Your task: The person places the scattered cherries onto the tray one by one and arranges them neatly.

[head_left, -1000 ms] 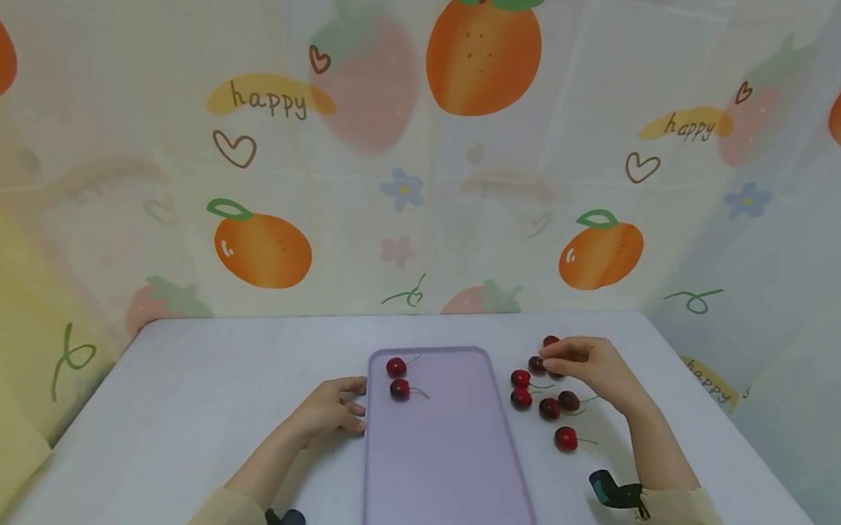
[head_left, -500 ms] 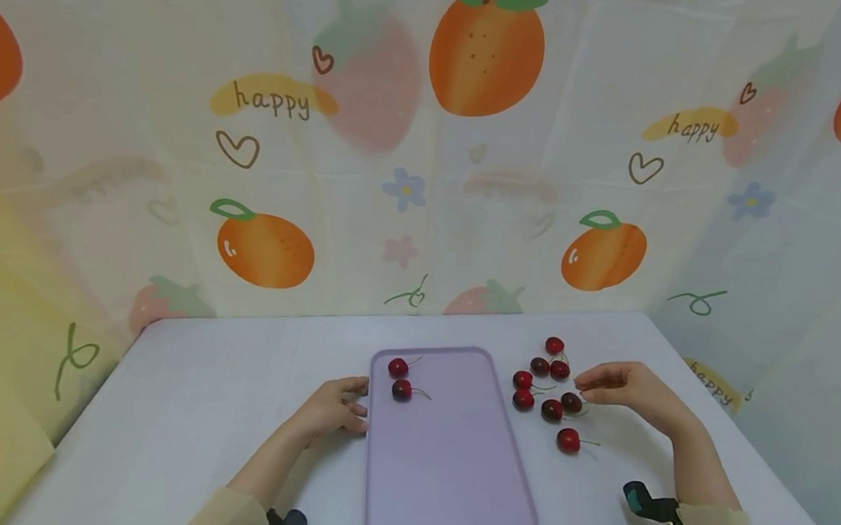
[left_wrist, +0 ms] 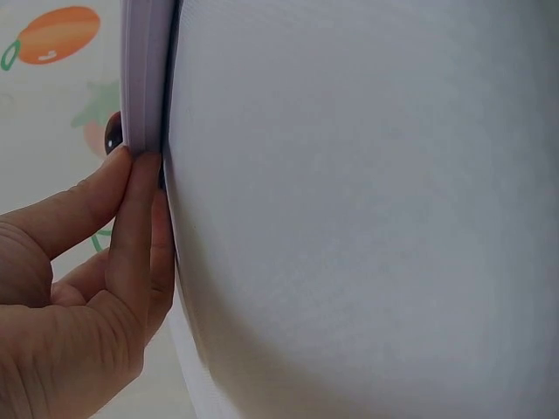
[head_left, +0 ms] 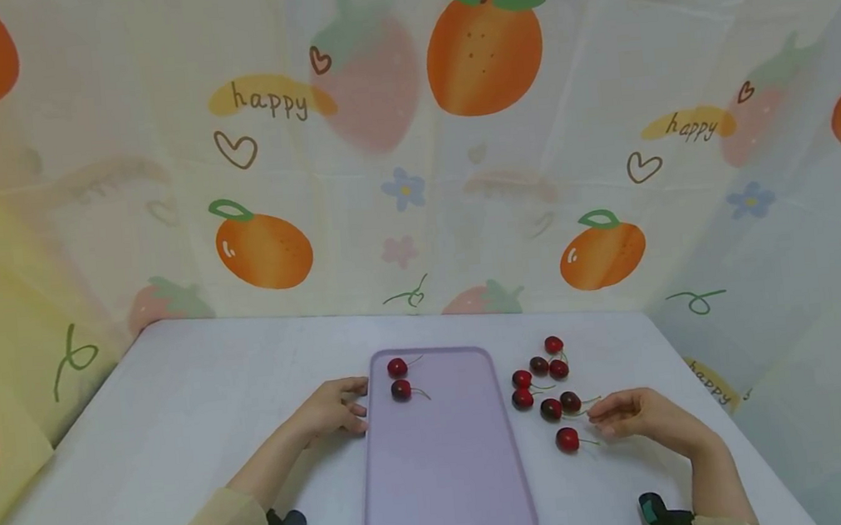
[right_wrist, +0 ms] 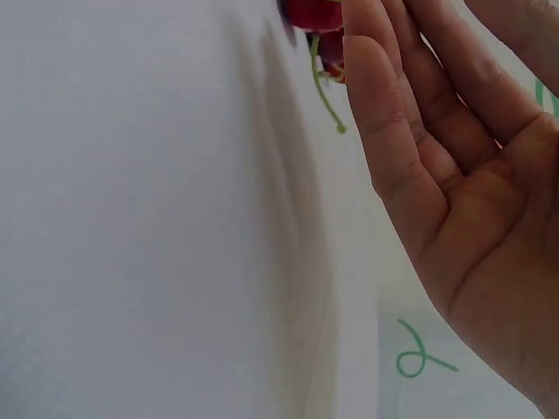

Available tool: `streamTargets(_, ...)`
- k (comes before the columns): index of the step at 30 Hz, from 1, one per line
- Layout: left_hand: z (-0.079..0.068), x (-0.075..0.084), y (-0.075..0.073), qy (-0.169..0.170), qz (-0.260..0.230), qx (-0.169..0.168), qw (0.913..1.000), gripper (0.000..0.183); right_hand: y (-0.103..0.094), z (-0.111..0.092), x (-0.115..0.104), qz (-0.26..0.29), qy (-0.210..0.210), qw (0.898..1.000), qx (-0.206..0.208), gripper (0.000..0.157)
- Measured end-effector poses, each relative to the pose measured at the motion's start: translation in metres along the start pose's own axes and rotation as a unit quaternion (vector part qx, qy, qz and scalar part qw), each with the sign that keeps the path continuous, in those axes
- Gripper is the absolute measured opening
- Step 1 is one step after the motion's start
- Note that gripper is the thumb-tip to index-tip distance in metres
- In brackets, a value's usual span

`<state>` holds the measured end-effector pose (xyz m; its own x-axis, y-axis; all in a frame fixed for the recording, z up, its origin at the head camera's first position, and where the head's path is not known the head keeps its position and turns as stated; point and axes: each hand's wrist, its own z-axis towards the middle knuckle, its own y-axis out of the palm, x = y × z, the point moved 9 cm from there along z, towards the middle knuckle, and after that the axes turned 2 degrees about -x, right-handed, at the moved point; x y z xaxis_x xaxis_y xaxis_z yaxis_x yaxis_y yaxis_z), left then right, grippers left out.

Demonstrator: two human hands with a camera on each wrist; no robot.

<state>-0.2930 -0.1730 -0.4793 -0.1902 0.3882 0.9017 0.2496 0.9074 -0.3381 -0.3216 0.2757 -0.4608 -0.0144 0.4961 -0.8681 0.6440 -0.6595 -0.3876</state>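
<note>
Tray (head_left: pixel 442 469): one, lilac, rectangular with rounded corners, flat on the white counter (head_left: pixel 241 361). Cherries on tray: two, stemmed, one red (head_left: pixel 397 367) and one darker (head_left: pixel 401 391), near the far left corner. Cherries on counter, right of tray: eight, comprising a far trio (head_left: pixel 558 369), two red ones (head_left: pixel 523 399) just beside the tray's right rim, a dark pair (head_left: pixel 551 409) and a single red cherry (head_left: pixel 567 440) nearest the wearer. Left hand (head_left: pixel 328 408): fingertips against the tray's left rim, fingers fairly straight, not wrapped round it; unchanged over the last second. Right hand (head_left: pixel 648 419): fingers relaxed and extended, thumb apart from them, nothing seen in its grasp; fingertips near the stems of the dark pair and the single cherry, contact not determinable. Change noted: the right hand has drawn back from the far trio, first to the right, then toward the wearer; the cherries lie as before. Bearing on the work: apparently a repositioning only, the tray's tally standing at two, with the nearer cherries now the closest to the right hand. Backdrop: fruit-printed sheet (head_left: pixel 359 243), behind the counter.
</note>
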Motion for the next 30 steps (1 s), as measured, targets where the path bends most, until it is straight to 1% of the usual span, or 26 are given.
streamTargets(4, 0.0, 0.0, 0.0, 0.0, 0.001, 0.001, 1.0, 0.077, 0.001, 0.0, 0.008, 0.005, 0.008, 1.0, -0.007, 0.041)
streamTargets(10, 0.001, -0.001, 0.0, -0.003, -0.002, 0.002, 1.0, 0.078, 0.006, 0.003, 0.015, 0.022, 0.01, 0.999, -0.029, 0.041)
streamTargets(15, 0.0, 0.0, 0.0, 0.004, -0.002, -0.003, 1.0, 0.078, 0.008, 0.003, 0.017, 0.028, 0.012, 0.999, -0.034, 0.041)
streamTargets(18, 0.0, 0.002, 0.001, 0.011, -0.001, -0.007, 0.9999, 0.079, 0.009, 0.004, 0.018, 0.024, 0.019, 0.999, -0.033, 0.04)
streamTargets(21, 0.0, 0.002, 0.001, 0.009, -0.005, -0.006, 0.9999, 0.079, 0.011, 0.005, 0.017, 0.017, 0.022, 0.999, -0.035, 0.038)
streamTargets(24, 0.0, 0.002, 0.0, 0.009, -0.003, -0.003, 1.0, 0.079, 0.014, 0.006, 0.015, 0.012, 0.018, 0.999, -0.038, 0.036)
streamTargets(30, 0.0, 0.001, -0.001, 0.004, -0.007, 0.002, 1.0, 0.079, 0.016, 0.008, 0.012, 0.009, -0.005, 0.999, -0.04, 0.036)
